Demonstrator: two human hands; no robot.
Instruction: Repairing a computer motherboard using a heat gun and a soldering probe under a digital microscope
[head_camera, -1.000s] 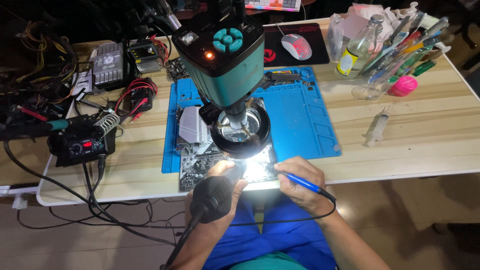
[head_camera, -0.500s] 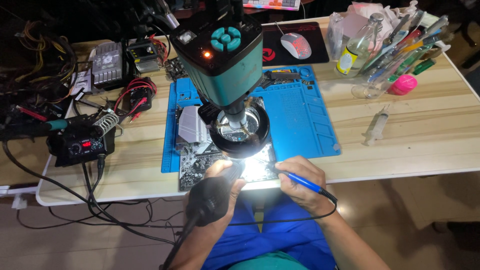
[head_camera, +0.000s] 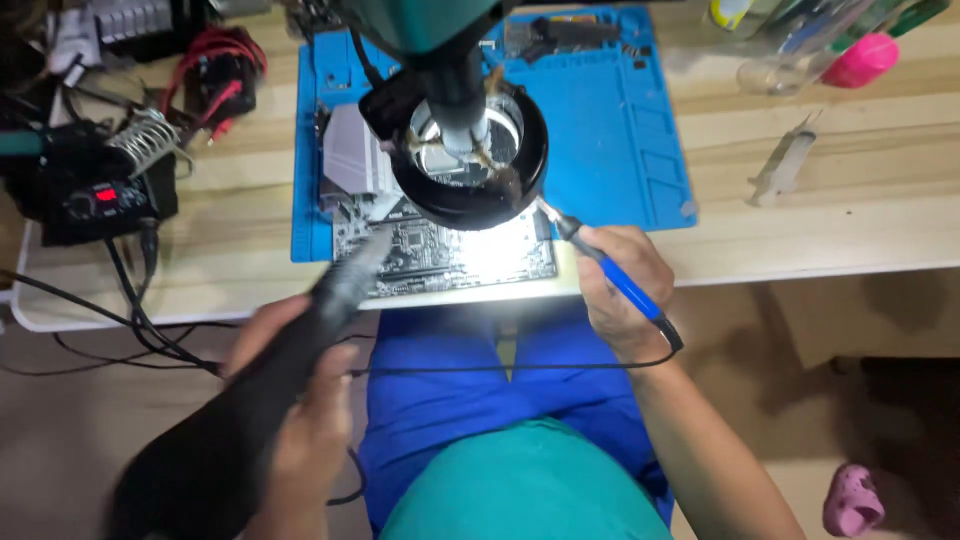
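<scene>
Circuit board (head_camera: 450, 255) is lying on the blue silicone mat (head_camera: 620, 130) right under the microscope's ring light (head_camera: 468, 160), so the lit patch is falling just where I am working and both tools can come in from either side. It is sitting at the near edge of the wooden surface (head_camera: 850, 210), close to my lap.

My right hand (head_camera: 618, 290) is closing around a blue-handled soldering iron (head_camera: 605, 268), gripping it like a pen, with the tip angling up toward the board's right edge beneath the light ring; I cannot tell whether the tip is touching. My left hand (head_camera: 300, 420) is wrapping fully around the thick black handle of a hot-air wand (head_camera: 300, 340), whose nozzle is pointing at the board's left part, just above it. A soldering station (head_camera: 95, 200) is sitting well to the left, a syringe (head_camera: 785, 165) to the right.
</scene>
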